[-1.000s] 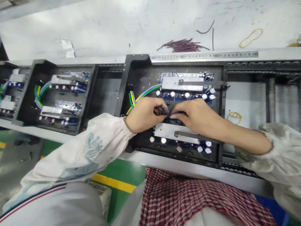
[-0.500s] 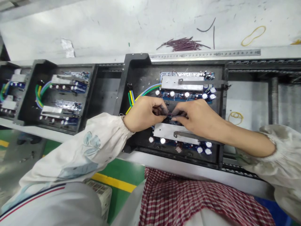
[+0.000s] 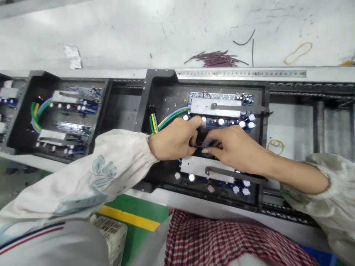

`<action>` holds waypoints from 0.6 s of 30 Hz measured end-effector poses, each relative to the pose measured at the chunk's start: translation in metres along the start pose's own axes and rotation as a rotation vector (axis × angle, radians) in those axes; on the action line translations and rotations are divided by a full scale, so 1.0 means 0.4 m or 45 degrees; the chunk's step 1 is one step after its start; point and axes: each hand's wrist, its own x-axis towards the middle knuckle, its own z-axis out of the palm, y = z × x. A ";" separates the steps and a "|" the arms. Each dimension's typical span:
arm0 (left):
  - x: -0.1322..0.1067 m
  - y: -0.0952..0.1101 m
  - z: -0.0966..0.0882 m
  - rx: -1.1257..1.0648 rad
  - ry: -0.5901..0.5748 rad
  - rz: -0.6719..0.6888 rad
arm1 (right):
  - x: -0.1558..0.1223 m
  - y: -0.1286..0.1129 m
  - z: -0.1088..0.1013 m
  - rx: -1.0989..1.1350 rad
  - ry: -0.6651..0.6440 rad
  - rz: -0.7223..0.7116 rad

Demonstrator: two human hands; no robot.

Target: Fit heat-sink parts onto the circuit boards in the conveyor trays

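Note:
A black tray (image 3: 142,114) holds two blue circuit boards, one above the other in the view. My left hand (image 3: 177,139) is closed in a pinch at the top edge of the lower circuit board, above its silver metal plate (image 3: 195,169). Facing it, my right hand (image 3: 235,147) pinches thumb and forefinger at almost the same spot. Whatever sits between the fingertips is dark and too small to make out. Just beyond my hands lies the upper circuit board (image 3: 198,95), with a dark metal strip (image 3: 230,108) across its plate. Blue, yellow and green wires (image 3: 172,115) run left from this board.
More trays of boards (image 3: 26,107) stand to the left on the line. Behind my tray are a steel ruler (image 3: 238,73), a pile of thin purple pieces (image 3: 216,59) and a yellow rubber band (image 3: 298,53). Another coiled band (image 3: 276,146) lies to the right.
The view has tilted, so the trays appear lower. My left hand's knuckles have risen and its fingers have curled more. My right hand keeps its pinch at nearly the same place.

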 end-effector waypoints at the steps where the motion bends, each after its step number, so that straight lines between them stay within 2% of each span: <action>1: 0.002 -0.002 -0.003 0.016 -0.025 0.018 | 0.002 0.000 -0.002 0.014 -0.026 0.009; 5: -0.001 -0.009 -0.007 -0.027 -0.051 0.078 | 0.006 0.003 -0.006 0.044 -0.105 0.004; 11: -0.009 -0.010 -0.011 -0.067 -0.061 0.075 | 0.004 0.011 -0.001 0.057 -0.060 -0.085; 18: -0.006 -0.013 -0.011 -0.095 -0.071 0.084 | 0.001 0.010 0.005 0.058 -0.054 -0.090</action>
